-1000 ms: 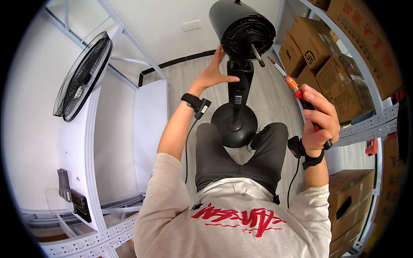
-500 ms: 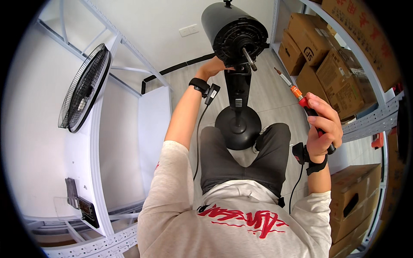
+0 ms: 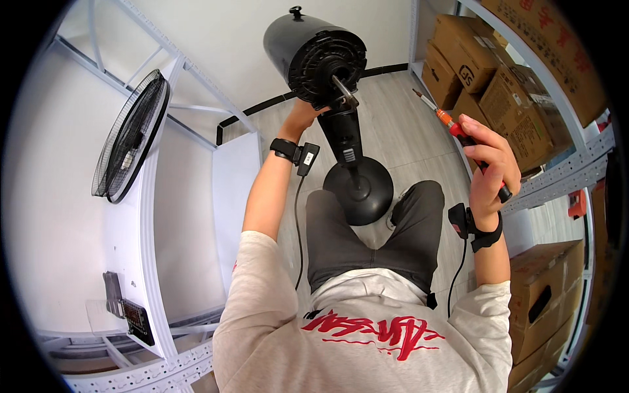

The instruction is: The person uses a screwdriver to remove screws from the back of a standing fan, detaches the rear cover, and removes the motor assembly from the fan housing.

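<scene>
Between my legs stands a black pedestal fan without its blades, its round base on the floor. The motor housing leans left, and a bare metal shaft sticks out of its front toward me. My left hand grips the fan just under the housing; most of its fingers are hidden behind the neck. Off to the right, my right hand is closed around the red and black handle of a screwdriver. Its tip points up and left, apart from the fan.
A fan grille stands on the white shelf at left. Cardboard boxes fill the rack at right, with more boxes below. Black straps with small cabled devices sit on both my wrists.
The fan's upper part has tipped left together with my left hand, while its base has hardly shifted. My right hand still holds the screwdriver at nearly the same place.
</scene>
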The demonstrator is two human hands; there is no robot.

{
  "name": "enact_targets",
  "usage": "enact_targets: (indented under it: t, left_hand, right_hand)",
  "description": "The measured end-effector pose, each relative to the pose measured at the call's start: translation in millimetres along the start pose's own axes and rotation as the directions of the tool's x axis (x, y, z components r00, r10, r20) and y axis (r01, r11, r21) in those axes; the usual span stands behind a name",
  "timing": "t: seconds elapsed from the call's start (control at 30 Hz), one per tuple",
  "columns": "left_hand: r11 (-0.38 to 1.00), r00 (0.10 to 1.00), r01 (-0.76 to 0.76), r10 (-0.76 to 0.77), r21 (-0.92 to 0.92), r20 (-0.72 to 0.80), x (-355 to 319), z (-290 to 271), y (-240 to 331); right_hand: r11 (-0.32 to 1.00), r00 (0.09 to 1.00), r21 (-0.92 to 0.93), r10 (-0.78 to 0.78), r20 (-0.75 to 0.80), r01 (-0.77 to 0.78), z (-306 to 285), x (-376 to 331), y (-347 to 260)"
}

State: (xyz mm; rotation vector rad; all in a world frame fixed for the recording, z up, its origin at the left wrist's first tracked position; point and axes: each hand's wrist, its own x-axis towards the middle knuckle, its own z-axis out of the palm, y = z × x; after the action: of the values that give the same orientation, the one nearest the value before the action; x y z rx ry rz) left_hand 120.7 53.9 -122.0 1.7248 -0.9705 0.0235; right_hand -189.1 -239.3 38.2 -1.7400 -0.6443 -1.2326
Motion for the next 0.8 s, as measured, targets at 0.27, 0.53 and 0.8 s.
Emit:
enact_targets:
  t: [0.27,0.53,0.8]
  left_hand:
    - [0.949,0.891,0.185,-0.271,-0.255,-0.364,-12,-19,66]
    - [0.975,0.776,0.136,-0.216,-0.178,-0.592,-11,11,90]
    - [0.983,0.683,0.158,-0.180,-0.096,-0.708,-9,44,94]
  right_hand:
    - [0.996,0.996,0.016,0.086,0.034,-0.086,17,2,-8]
    - [0.992,0.993,0.031,0.119,0.012,-0.120,21,1,-1]
    - [0.975,0.981,0.114,0.193,-0.019,-0.189,12,-2,0]
